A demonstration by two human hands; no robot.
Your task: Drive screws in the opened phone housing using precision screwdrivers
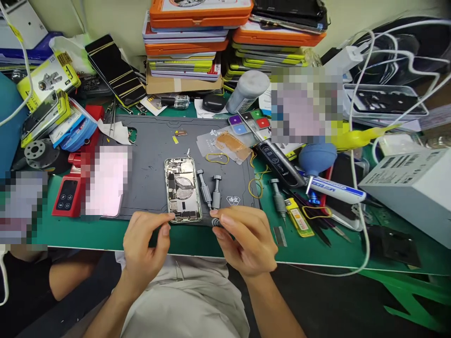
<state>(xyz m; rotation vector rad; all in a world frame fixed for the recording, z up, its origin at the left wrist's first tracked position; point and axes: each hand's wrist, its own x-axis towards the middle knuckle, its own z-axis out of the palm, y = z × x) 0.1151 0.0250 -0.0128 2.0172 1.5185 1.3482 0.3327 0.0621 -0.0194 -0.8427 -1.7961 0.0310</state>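
An opened phone (182, 189) with its insides showing lies on a dark grey work mat (148, 155). My left hand (146, 244) rests at the mat's near edge, its fingertips touching the phone's lower left corner, fingers curled with nothing visible in them. My right hand (243, 239) is just right of the phone's lower end, fingers pinched on a small dark ridged tool (215, 221). Two grey screwdrivers (210, 188) lie on the mat right of the phone.
Stacked orange and yellow boxes (197, 37) line the back. A blue air blower (317, 158), an electric screwdriver (280, 164), a white pen, a yellow lighter (299, 218) and tweezers crowd the right. A red device (67, 196) sits left. White cables (355, 155) loop over the right side.
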